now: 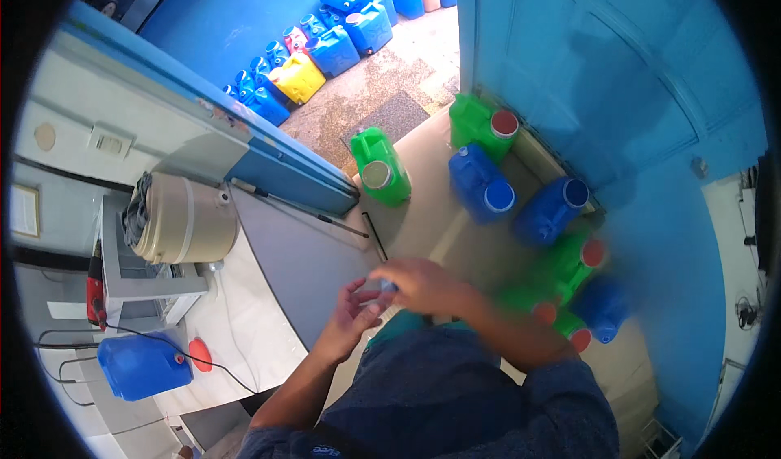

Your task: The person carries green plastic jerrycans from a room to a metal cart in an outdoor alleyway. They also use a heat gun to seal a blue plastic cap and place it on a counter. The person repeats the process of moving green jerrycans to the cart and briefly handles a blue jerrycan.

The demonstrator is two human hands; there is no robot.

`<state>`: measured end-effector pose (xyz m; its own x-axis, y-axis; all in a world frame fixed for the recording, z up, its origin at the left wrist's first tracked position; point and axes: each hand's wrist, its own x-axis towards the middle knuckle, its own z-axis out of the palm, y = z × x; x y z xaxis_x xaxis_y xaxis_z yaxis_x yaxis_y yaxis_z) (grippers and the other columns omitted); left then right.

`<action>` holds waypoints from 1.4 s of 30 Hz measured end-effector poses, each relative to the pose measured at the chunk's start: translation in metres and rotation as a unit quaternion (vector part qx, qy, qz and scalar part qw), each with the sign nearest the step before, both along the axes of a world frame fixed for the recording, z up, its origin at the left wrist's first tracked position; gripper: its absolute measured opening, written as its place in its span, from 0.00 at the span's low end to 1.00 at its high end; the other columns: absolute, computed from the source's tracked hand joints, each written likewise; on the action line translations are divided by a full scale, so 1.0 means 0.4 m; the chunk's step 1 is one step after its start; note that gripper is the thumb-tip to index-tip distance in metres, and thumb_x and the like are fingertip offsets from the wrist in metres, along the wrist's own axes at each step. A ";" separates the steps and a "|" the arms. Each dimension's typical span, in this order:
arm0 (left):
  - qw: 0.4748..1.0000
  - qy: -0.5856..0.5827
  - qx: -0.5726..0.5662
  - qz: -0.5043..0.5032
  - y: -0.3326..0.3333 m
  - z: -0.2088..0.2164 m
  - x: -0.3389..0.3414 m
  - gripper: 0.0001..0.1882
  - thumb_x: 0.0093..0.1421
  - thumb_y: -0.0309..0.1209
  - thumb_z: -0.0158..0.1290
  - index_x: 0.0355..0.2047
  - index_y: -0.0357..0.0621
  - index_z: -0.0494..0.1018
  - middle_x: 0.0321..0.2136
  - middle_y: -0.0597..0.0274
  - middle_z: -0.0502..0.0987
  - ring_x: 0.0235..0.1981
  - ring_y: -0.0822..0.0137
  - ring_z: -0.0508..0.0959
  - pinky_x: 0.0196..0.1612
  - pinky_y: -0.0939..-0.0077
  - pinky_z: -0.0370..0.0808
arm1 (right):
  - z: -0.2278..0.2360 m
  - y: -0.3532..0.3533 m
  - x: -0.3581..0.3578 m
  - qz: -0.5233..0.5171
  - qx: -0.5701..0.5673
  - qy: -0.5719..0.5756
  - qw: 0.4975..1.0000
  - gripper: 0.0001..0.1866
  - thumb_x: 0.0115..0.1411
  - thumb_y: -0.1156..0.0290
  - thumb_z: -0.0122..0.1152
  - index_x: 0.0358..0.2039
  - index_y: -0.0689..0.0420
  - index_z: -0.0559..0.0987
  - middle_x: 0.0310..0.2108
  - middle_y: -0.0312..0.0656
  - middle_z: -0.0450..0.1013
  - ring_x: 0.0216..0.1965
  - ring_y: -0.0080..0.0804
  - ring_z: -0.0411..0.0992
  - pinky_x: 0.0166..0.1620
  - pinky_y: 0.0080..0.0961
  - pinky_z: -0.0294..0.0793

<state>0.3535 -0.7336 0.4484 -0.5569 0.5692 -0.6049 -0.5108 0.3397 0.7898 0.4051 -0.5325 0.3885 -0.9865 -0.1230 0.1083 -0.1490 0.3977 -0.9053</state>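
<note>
In front of my body, my two hands meet. My left hand [355, 316] has its palm turned up and its fingers apart and partly curled. My right hand [425, 286] is bent over from the right with its fingers closed. At its fingertips shows a small pale-blue thing [389, 285], too blurred and covered to name. Beyond my hands stands a green jerrycan [379, 166] with a pale lid. A blue jerrycan [478, 179] and a green jerrycan with a red lid [482, 122] stand farther to the right.
Several more blue and green jerrycans [553, 210] line the blue door [667, 93]. At left, a white counter [244, 321] holds a beige water cooler [191, 219], a blue jerrycan [140, 366] and a red lid [200, 353]. A floor squeegee [309, 210] leans nearby. Outside the doorway, many jerrycans stand around a yellow one [299, 76].
</note>
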 end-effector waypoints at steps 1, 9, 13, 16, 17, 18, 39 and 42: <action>0.998 0.041 -0.031 -0.018 0.014 -0.015 -0.025 0.40 0.59 0.42 0.56 0.62 0.40 0.47 0.52 0.47 0.64 0.49 0.59 0.71 0.50 0.63 0.71 | -0.062 0.045 -0.031 -0.040 0.022 -0.020 0.999 0.19 0.54 0.60 0.61 0.45 0.53 0.74 0.41 0.50 0.73 0.43 0.50 0.71 0.45 0.43 0.70; 0.980 -0.096 -0.158 0.080 0.010 -0.338 -0.248 0.33 0.59 0.42 0.55 0.58 0.38 0.56 0.49 0.51 0.70 0.45 0.61 0.73 0.46 0.66 0.73 | -0.654 0.534 0.072 -0.244 0.086 -0.454 0.853 0.24 0.54 0.54 0.57 0.47 0.54 0.76 0.48 0.52 0.71 0.49 0.50 0.70 0.52 0.41 0.67; 0.955 -0.082 -0.278 0.063 -0.008 -0.533 -0.416 0.33 0.56 0.41 0.57 0.56 0.38 0.59 0.43 0.52 0.73 0.39 0.64 0.76 0.40 0.67 0.75 | -0.702 0.736 0.299 -0.173 0.235 -0.552 0.781 0.26 0.51 0.52 0.63 0.44 0.58 0.78 0.42 0.50 0.76 0.42 0.43 0.75 0.44 0.38 0.74; 0.934 -0.053 -0.353 -0.033 0.001 -0.634 -0.569 0.32 0.54 0.41 0.58 0.54 0.37 0.63 0.40 0.52 0.75 0.38 0.63 0.77 0.39 0.68 0.75 | -0.613 0.856 0.310 -0.216 0.003 -0.669 0.712 0.20 0.55 0.50 0.61 0.34 0.56 0.79 0.28 0.39 0.77 0.26 0.28 0.76 0.26 0.28 0.75; 0.918 -0.064 -0.384 -0.067 0.006 -0.651 -0.616 0.32 0.53 0.42 0.58 0.53 0.36 0.64 0.39 0.52 0.76 0.39 0.63 0.77 0.40 0.68 0.74 | -0.581 0.880 0.288 -0.226 0.000 -0.686 0.691 0.21 0.55 0.50 0.62 0.36 0.56 0.78 0.30 0.39 0.76 0.28 0.28 0.75 0.27 0.28 0.75; 0.917 0.027 -0.386 -0.093 0.021 -0.664 -0.655 0.32 0.53 0.41 0.58 0.53 0.36 0.64 0.37 0.52 0.76 0.37 0.64 0.77 0.38 0.69 0.74 | -0.551 0.895 0.265 -0.238 -0.003 -0.702 0.671 0.22 0.55 0.50 0.62 0.39 0.55 0.76 0.31 0.39 0.75 0.31 0.28 0.74 0.28 0.28 0.74; 0.916 0.222 -0.279 -0.184 1.072 -0.513 -1.895 0.33 0.53 0.44 0.60 0.52 0.35 0.64 0.44 0.51 0.76 0.45 0.62 0.76 0.47 0.69 0.73 | -0.868 1.352 -0.721 -0.200 0.065 -0.648 0.732 0.17 0.56 0.54 0.62 0.33 0.56 0.79 0.27 0.45 0.74 0.21 0.30 0.71 0.24 0.32 0.68; 0.902 0.303 -0.200 -0.234 1.326 -0.470 -2.012 0.32 0.53 0.44 0.59 0.52 0.34 0.65 0.42 0.50 0.77 0.45 0.61 0.77 0.48 0.70 0.73 | -0.839 1.336 -0.747 -0.325 -0.092 -0.674 0.656 0.18 0.58 0.57 0.62 0.42 0.56 0.76 0.32 0.45 0.74 0.20 0.30 0.71 0.21 0.31 0.67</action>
